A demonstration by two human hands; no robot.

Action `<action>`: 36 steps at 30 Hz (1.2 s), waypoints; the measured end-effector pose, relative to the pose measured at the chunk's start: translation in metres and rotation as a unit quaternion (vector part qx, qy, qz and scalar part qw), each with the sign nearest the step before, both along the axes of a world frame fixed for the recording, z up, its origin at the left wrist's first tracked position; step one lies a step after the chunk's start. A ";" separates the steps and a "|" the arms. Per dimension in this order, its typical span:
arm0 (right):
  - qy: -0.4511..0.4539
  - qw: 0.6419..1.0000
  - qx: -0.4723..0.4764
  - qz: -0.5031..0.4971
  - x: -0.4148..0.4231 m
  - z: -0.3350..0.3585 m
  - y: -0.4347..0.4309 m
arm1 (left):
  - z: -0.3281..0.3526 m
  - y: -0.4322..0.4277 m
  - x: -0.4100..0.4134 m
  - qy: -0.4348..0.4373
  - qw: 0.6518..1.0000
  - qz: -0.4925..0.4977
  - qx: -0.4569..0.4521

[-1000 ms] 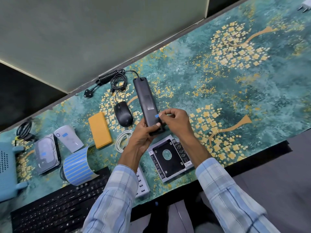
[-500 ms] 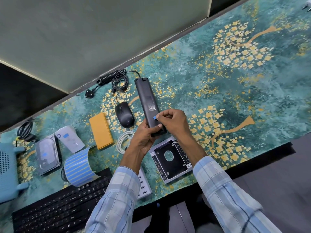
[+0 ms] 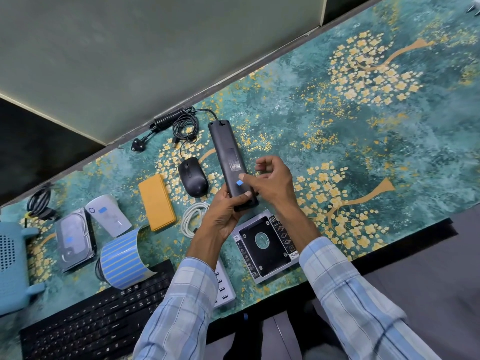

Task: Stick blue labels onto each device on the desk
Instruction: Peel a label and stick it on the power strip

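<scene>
A long black power strip [image 3: 226,154] lies back side up on the desk mat, and my left hand [image 3: 225,213] grips its near end. A small blue label [image 3: 239,182] sits on that end. My right hand [image 3: 270,179] is beside it, thumb tip touching the strip just above the label, the other fingers curled and apart. A roll of blue labels [image 3: 122,258] stands left of my left arm. The hard drive [image 3: 74,237] and the white device [image 3: 107,215] each carry a blue label.
A black mouse [image 3: 192,176], orange power bank [image 3: 156,201], white cable coil [image 3: 192,219], drive caddy [image 3: 265,245], white USB hub [image 3: 224,287], black keyboard [image 3: 96,318] and blue router [image 3: 13,263] surround my hands. Coiled black cables [image 3: 179,123] lie by the partition wall.
My right hand pressed the blue label onto the strip's near end and then opened; the fingers have lifted off, leaving the label stuck with only the thumb still at the strip.
</scene>
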State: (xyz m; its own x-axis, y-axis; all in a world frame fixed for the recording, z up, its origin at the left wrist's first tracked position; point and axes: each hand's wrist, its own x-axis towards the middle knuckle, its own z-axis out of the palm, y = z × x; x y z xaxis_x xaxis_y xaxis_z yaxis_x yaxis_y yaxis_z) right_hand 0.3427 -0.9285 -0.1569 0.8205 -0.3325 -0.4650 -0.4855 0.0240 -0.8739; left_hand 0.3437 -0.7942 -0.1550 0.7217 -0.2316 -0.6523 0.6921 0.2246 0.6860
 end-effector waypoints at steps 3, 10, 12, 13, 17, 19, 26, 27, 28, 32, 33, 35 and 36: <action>0.025 0.999 0.035 0.023 0.005 0.001 -0.004 | 0.001 0.000 0.000 0.011 1.000 0.003 -0.002; 0.051 0.969 -0.142 0.197 0.033 0.004 -0.020 | 0.001 0.002 0.000 0.011 1.000 -0.001 -0.003; 0.055 0.957 -0.168 0.230 0.039 0.004 -0.024 | 0.002 0.003 0.001 0.016 1.000 0.006 -0.008; 0.053 0.955 -0.175 0.234 0.039 0.004 -0.025 | 0.003 0.002 0.001 0.019 1.000 0.015 -0.016; 0.021 0.983 -0.116 0.144 0.028 -0.009 -0.030 | 0.008 -0.001 0.003 0.049 0.995 0.074 -0.047; 0.003 0.992 -0.084 0.091 0.015 -0.016 -0.032 | 0.009 -0.002 0.005 0.035 0.995 0.095 0.003; -0.011 0.998 -0.063 0.030 -0.022 -0.013 -0.033 | 0.010 -0.013 0.012 -0.140 0.904 -0.097 0.393; -0.013 0.998 -0.055 0.026 -0.025 -0.011 -0.033 | 0.006 -0.017 0.015 -0.168 0.870 -0.123 0.448; -0.014 0.999 -0.047 0.023 -0.028 -0.008 -0.033 | 0.004 -0.022 0.018 -0.183 0.840 -0.141 0.490; -0.022 0.999 -0.040 0.017 -0.042 -0.001 -0.034 | -0.003 -0.042 0.027 -0.165 0.769 -0.182 0.590; -0.023 0.999 -0.040 0.017 -0.045 0.000 -0.035 | -0.005 -0.045 0.027 -0.157 0.757 -0.192 0.604; -0.020 0.999 -0.043 0.019 -0.051 0.002 -0.037 | -0.004 -0.050 0.027 -0.162 0.743 -0.200 0.617; -0.018 0.998 -0.048 0.021 -0.054 0.004 -0.037 | -0.005 -0.050 0.028 -0.169 0.739 -0.203 0.620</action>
